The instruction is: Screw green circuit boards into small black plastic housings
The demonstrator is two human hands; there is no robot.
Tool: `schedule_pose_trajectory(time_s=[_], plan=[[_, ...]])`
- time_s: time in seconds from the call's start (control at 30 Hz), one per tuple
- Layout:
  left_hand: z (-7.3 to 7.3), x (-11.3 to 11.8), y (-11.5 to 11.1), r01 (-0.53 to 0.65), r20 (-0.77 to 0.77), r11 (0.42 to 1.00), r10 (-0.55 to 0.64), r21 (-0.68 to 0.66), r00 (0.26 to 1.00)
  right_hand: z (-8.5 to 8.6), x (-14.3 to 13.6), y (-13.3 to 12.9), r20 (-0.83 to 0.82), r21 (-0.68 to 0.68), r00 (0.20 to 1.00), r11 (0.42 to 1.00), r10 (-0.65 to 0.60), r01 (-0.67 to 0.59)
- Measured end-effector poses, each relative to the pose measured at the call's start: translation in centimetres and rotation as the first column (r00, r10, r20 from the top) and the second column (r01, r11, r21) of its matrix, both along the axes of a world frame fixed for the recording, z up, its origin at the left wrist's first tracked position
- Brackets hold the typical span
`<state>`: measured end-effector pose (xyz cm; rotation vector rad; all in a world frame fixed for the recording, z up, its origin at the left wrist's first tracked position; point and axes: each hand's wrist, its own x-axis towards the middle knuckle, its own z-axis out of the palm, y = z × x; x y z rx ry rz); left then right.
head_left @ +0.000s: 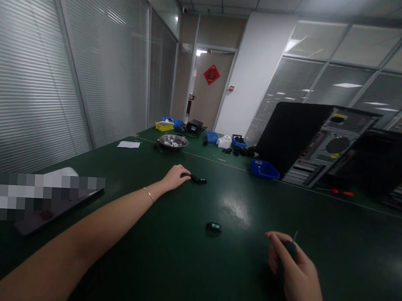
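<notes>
My left hand (176, 178) is stretched far out over the table, its fingers closed at the end of a small black part (185, 174). Right beside those fingertips lies a small black device (202, 180) with a greenish face; whether the two are joined is hard to see. A similar black device (213, 226) rests nearer, between both hands, untouched. My right hand (294, 267), low on the right, is wrapped round a screwdriver (292, 249) with a dark green handle, its thin shaft pointing up. Most of the handle is hidden in the palm.
The green table (142, 237) bears a metal bowl (173, 142) of small parts, a paper sheet (128, 144), and a blue tray (264, 169) beside a black computer case (296, 137). Several bins and black parts stand at the back. A dark flat item (59, 210) lies left.
</notes>
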<state>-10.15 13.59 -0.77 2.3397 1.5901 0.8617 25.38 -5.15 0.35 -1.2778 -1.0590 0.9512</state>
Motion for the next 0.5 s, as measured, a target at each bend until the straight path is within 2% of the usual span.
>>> schedule_pose_trajectory(time_s=[0.13, 0.23, 0.37, 0.5], plan=[[0.0, 0.0, -0.3, 0.003, 0.003, 1.000, -0.003, -0.002, 1.000, 0.4, 0.5, 0.0, 0.005, 0.040, 1.000, 0.999, -0.017, 0.017], [0.3, 0.6, -0.5, 0.049, 0.016, 0.999, -0.049, 0.006, 0.999, 0.7, 0.4, 0.6, 0.009, 0.047, 1.000, 0.999, -0.015, 0.014], [0.6, 1.8, -0.5, 0.141, 0.031, 0.990, -0.141, -0.001, 0.990, 1.6, -0.2, 2.7, 0.001, 0.059, 1.000, 0.998, -0.027, 0.027], [0.4, 2.6, -0.1, 0.144, 0.066, 0.989, -0.142, -0.022, 0.988, 2.5, -0.3, 5.2, 0.004, 0.087, 0.997, 0.994, -0.073, 0.072]])
